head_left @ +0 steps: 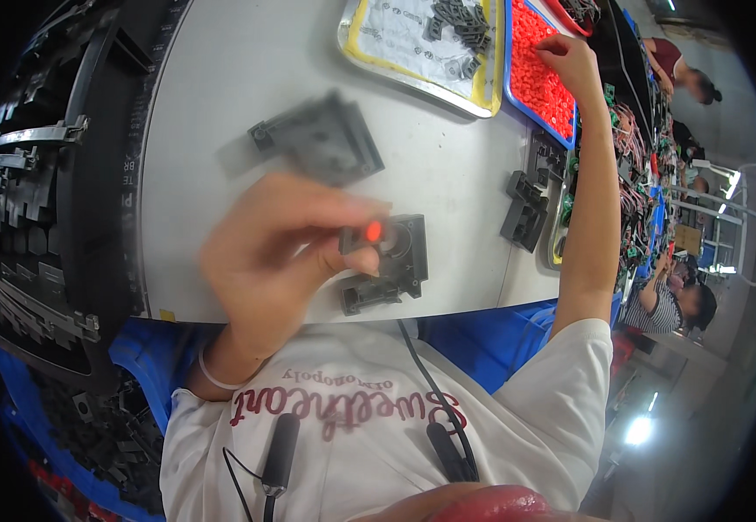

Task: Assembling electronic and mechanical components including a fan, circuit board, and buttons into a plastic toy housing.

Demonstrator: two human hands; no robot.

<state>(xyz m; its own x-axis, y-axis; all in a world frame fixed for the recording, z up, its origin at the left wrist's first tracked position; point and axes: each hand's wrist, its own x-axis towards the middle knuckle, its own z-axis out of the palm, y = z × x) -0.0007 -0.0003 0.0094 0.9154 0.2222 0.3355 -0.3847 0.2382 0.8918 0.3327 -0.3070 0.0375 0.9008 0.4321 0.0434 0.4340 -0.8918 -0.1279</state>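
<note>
My left hand [265,248], blurred by motion, is raised over the near part of the table with thumb and forefinger pinched at a small red piece [374,230]. Just beneath those fingertips lies a dark grey plastic housing [408,271] with a round opening, partly covered by the hand. Farther off, a second grey housing [334,139] appears blurred. My right hand [574,68] reaches over a blue tray [561,137] full of small red plastic pieces [539,83]. Its thumb and forefinger close together above them; whatever is between is too small to make out.
Left of the red pieces, a yellow-edged metal tray [421,91] holds small grey clips [461,26]. Black plastic blocks [526,211] sit near my right forearm. A rack of dark parts [39,165] stands at left, above a blue bin [147,352]. Other people work at far right.
</note>
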